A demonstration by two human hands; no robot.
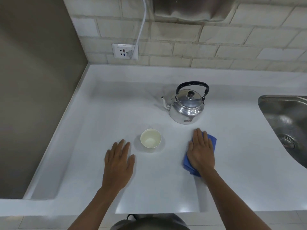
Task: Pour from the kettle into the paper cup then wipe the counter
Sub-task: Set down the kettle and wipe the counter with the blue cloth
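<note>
Nearest, the left hand (118, 161) lies flat on the white worktop (166, 188), grip apart. The right hand (201, 151) presses a blue cloth (211, 141), fingers straight. Between them stands the paper cup (150, 138); farther right, the upright kettle (187, 104).

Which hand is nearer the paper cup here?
Left. The left hand lies flat on the counter just left of the cup, apart from it. The right hand presses the blue cloth farther off to the cup's right, in front of the kettle.
</note>
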